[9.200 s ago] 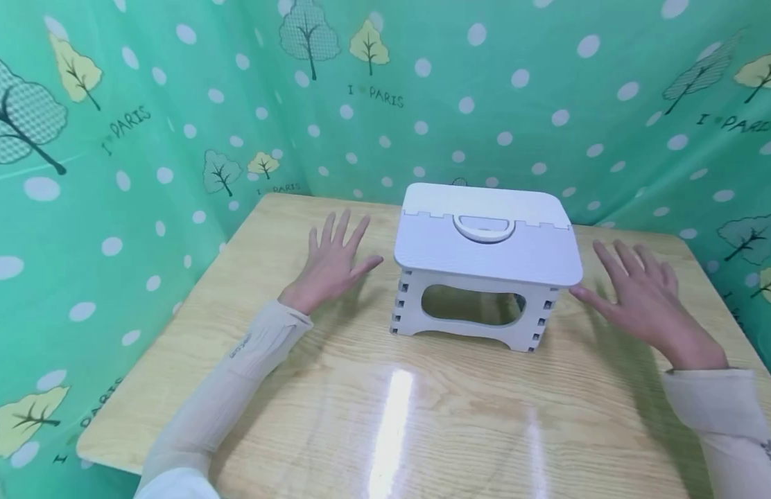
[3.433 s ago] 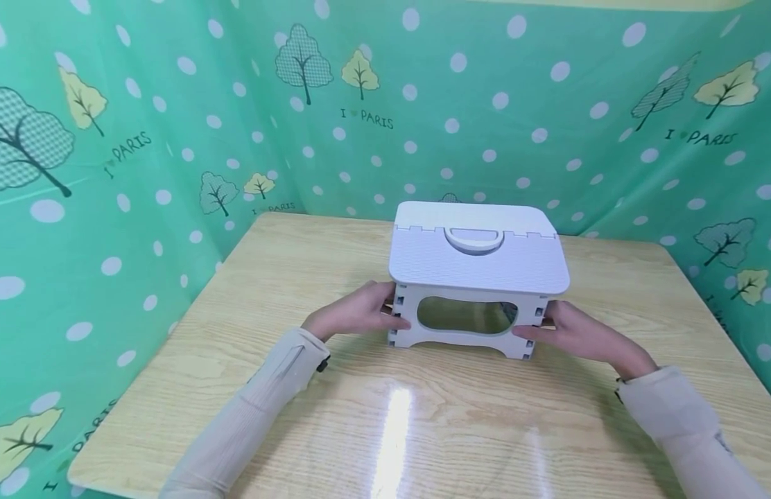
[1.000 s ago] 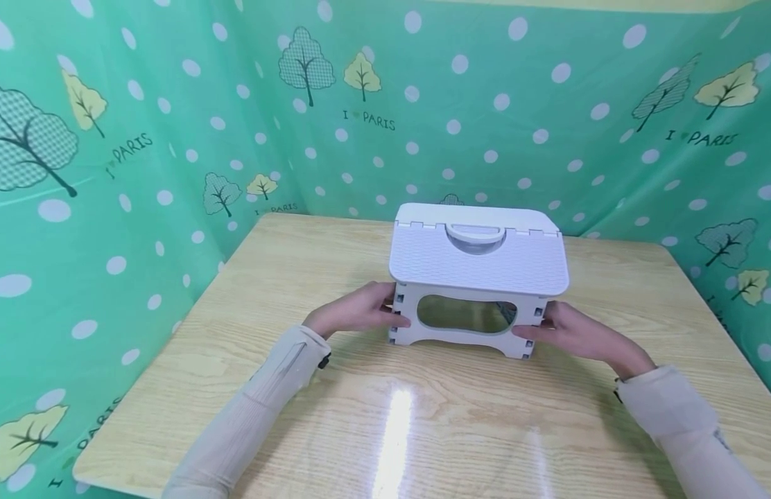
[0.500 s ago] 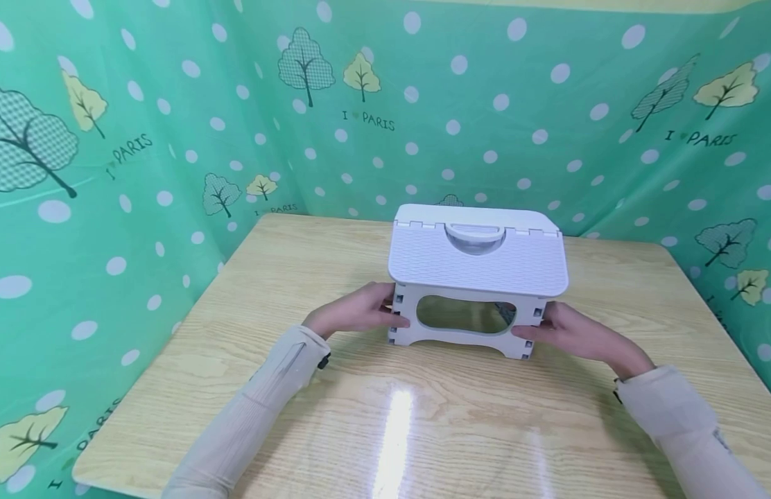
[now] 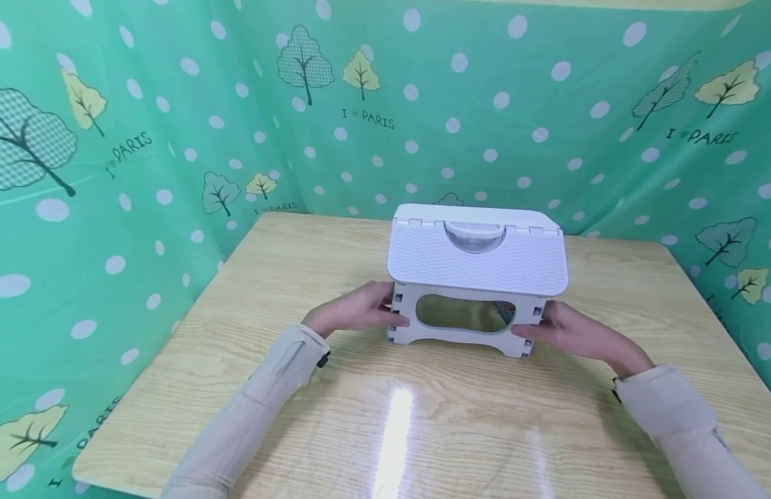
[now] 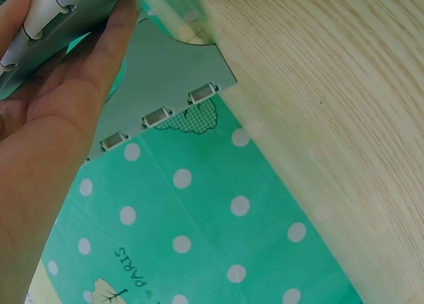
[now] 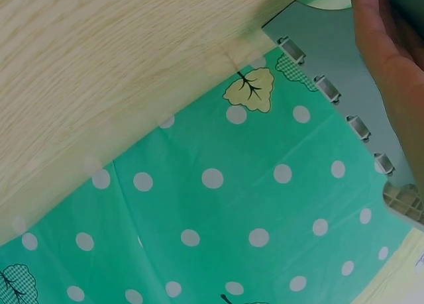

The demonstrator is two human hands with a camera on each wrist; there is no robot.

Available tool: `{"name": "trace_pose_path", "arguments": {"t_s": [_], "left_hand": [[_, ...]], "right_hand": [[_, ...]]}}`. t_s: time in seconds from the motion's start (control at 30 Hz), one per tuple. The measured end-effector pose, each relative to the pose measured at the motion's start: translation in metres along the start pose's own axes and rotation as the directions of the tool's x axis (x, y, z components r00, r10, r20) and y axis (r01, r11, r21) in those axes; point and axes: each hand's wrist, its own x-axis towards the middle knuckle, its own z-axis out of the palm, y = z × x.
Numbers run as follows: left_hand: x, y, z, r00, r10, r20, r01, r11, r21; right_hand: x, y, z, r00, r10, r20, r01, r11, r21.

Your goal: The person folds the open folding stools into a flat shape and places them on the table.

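At left, your left hand [image 5: 360, 306] grips the left end of the folding step stool [image 5: 475, 270], thumb on the front leg panel [image 5: 463, 337], fingers partly hidden. At centre, the stool stands on the far half of the wood-grain surface [image 5: 473, 436], its hinged top bearing a carry handle [image 5: 475, 231]. It appears to be plastic: probably light, stiff, slightly slippery and hardly fragile, though its hinges may give. Both leg ends offer you balanced holds. At right, your right hand [image 5: 573, 333] grips the opposite end likewise.
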Motion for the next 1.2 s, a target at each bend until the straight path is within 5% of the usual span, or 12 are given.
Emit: {"name": "trace_pose_path", "arguments": {"t_s": [1.2], "left_hand": [[-0.0011, -0.0016, -0.0009, 1.0, -0.01, 0.017, 0.01, 1.0, -0.008]], "right_hand": [[0.0019, -0.001, 0.0017, 1.0, 0.006, 0.005, -0.006, 1.0, 0.023]]}}
